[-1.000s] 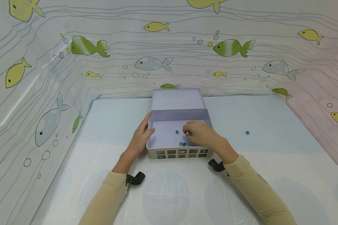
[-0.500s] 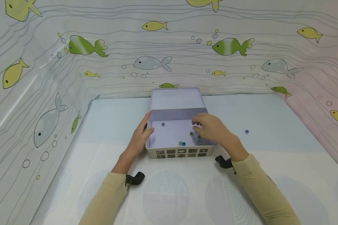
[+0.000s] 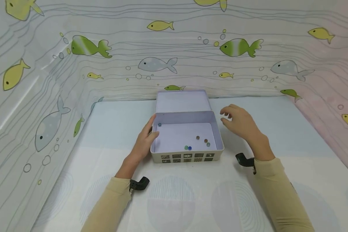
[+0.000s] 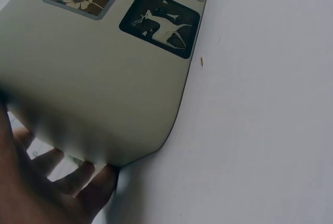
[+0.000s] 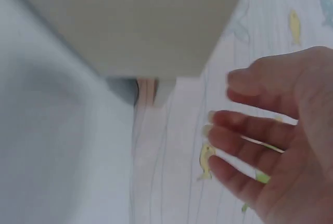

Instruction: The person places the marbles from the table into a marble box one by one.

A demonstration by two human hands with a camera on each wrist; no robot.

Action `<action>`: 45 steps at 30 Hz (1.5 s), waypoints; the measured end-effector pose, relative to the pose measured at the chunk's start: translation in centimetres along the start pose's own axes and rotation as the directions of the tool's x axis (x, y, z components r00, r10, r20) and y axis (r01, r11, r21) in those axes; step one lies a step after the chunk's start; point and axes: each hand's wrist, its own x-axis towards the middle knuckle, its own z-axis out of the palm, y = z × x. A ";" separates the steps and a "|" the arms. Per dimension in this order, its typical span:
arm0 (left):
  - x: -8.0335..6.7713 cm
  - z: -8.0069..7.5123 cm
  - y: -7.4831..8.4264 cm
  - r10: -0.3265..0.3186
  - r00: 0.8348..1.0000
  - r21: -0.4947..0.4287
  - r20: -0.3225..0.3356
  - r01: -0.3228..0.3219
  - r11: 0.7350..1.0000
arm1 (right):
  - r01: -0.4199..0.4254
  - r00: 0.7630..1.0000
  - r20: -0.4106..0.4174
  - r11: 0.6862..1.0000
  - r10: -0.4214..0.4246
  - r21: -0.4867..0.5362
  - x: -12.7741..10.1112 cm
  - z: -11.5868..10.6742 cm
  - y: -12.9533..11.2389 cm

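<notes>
A pale tin box (image 3: 185,157) with small picture squares on its front stands on the table, its lid (image 3: 183,101) tipped back. On its floor lie several glass marbles: a bluish marble (image 3: 159,124) at the back left, two brownish ones and a pale marble (image 3: 208,144) at the right, and a green marble (image 3: 186,147) beside a blue marble (image 3: 189,148) near the front. My left hand (image 3: 142,141) grips the left wall, thumb over the rim, fingers outside. My right hand (image 3: 240,124) hovers right of the box, fingers loosely bent, holding nothing visible; in the right wrist view its palm (image 5: 302,156) looks bare.
A pale tablecloth (image 3: 185,199) covers the table. Behind and at both sides rises a sheet (image 3: 191,48) printed with fish. Black wrist cameras sit under both wrists.
My right hand has left the inside of the box and moved right, uncovering marbles. One marble has rolled to the back left. The blue marble on the table is now out of sight by my right wrist.
</notes>
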 end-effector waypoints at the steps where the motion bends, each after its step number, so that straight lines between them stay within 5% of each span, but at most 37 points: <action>1: 0.0 0.0 0.0 -0.004 1.000 0.001 0.001 0.004 1.000 | -0.034 0.999 0.034 0.999 0.034 -0.013 -0.1 -0.4 0.5; 9: 0.0 0.0 0.1 0.003 1.000 0.017 -0.007 -0.003 1.000 | -0.191 0.946 0.250 0.978 0.205 -0.078 -0.5 -2.2 4.6; 24: 0.0 -0.1 -0.3 -0.010 1.000 0.011 -0.007 0.010 1.000 | -0.366 0.812 0.407 0.908 0.418 -0.203 -2.4 -3.0 9.0; 37: 0.0 -0.1 0.0 -0.009 1.000 0.004 0.003 0.009 1.000 | -0.370 0.775 0.459 0.901 0.434 -0.228 -2.9 -3.2 9.2; 45: 0.0 -0.1 0.1 -0.006 1.000 0.006 0.007 0.006 1.000 | -0.295 0.830 0.426 0.932 0.359 -0.211 -2.3 -2.4 9.4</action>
